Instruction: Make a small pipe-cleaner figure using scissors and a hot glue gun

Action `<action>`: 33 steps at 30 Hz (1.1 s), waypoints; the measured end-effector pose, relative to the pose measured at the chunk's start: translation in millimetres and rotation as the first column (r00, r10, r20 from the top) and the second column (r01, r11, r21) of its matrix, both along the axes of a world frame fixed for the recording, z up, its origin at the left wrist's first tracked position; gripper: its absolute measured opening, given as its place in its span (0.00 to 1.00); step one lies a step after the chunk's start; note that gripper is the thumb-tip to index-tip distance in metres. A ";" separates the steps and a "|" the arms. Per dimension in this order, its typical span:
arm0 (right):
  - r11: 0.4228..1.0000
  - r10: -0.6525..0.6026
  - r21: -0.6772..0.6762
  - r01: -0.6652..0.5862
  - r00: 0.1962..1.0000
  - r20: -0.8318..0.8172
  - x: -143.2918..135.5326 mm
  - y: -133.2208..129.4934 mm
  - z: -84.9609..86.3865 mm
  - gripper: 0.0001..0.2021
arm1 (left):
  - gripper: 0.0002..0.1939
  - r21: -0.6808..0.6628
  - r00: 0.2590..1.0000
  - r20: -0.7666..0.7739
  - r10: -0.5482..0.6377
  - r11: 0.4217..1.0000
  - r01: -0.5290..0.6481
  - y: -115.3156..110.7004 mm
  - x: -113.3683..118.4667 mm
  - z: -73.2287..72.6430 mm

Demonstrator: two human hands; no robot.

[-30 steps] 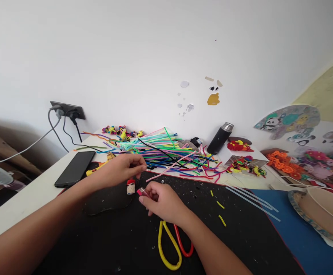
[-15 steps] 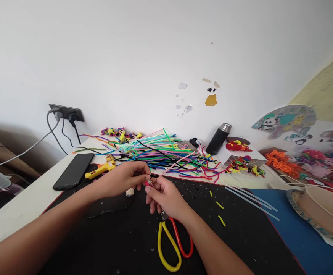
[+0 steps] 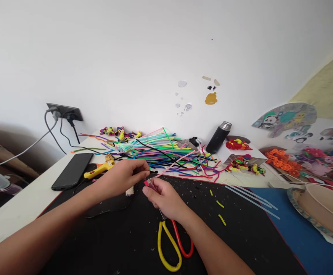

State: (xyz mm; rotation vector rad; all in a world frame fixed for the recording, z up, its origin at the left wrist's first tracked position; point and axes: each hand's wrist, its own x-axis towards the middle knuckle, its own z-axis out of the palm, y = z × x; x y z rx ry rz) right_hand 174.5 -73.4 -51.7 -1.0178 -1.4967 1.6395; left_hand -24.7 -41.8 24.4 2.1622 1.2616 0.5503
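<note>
My right hand point(image 3: 166, 196) is wrapped round a small pink-red lighter point(image 3: 152, 185), its metal top pointing up and left. Just left of it, my left hand point(image 3: 130, 175) has thumb and forefinger pinched together; what they hold is too small to make out. A pink pipe cleaner point(image 3: 173, 165) slants up and right from near the hands. Below my right hand lie scissors with one yellow and one red handle point(image 3: 169, 248) on the black mat point(image 3: 120, 236). A small whitish piece point(image 3: 129, 191) sits under my left hand.
Behind the hands spreads a pile of coloured pipe cleaners point(image 3: 155, 147). A yellow glue gun point(image 3: 99, 170) and a phone point(image 3: 72, 172) lie left. Short yellow pieces point(image 3: 219, 204), clear sticks point(image 3: 252, 200), a black flask point(image 3: 219, 137) and a woven basket point(image 3: 320, 210) are on the right.
My hands have moved slightly apart. The lighter in my right hand now shows more plainly, tilted up beside my left fingertips.
</note>
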 end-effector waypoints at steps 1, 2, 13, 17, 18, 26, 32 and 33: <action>1.000 -0.003 -0.003 0.003 1.000 -0.001 0.1 -0.2 0.3 0.24 | 0.16 0.040 1.000 -0.007 0.009 0.999 -0.009 0.4 -0.6 -0.8; 1.000 0.002 -0.013 -0.002 1.000 -0.018 0.0 -0.4 1.1 0.25 | 0.15 0.078 1.000 -0.008 0.016 0.997 -0.015 0.7 -1.2 -2.0; 0.992 0.041 -0.112 -0.055 0.991 -0.125 0.9 -1.1 11.0 0.32 | 0.14 0.703 0.982 -0.186 0.013 0.700 0.124 3.7 -6.4 -22.0; 0.993 0.023 -0.116 -0.035 0.994 -0.105 1.4 -0.1 9.4 0.32 | 0.15 0.745 0.971 -0.239 0.012 0.643 0.175 4.4 -6.2 -23.3; 0.993 0.013 -0.111 -0.025 0.994 -0.111 1.3 0.0 9.6 0.32 | 0.15 0.748 0.969 -0.249 0.008 0.637 0.187 4.5 -5.8 -22.9; 0.989 0.004 -0.141 -0.038 0.972 -0.236 -1.7 -0.9 17.1 0.31 | 0.10 0.867 0.956 -0.294 -0.021 0.415 0.275 -0.2 -5.3 -14.3; 0.990 0.043 -0.115 -0.078 0.958 -0.285 -1.3 -2.5 17.0 0.32 | 0.12 0.880 0.944 -0.327 -0.053 0.346 0.324 -4.0 -7.0 -12.2; 0.990 0.046 -0.115 -0.082 0.957 -0.287 -1.1 -2.9 17.2 0.33 | 0.12 0.882 0.944 -0.325 -0.058 0.341 0.325 -4.2 -7.0 -12.2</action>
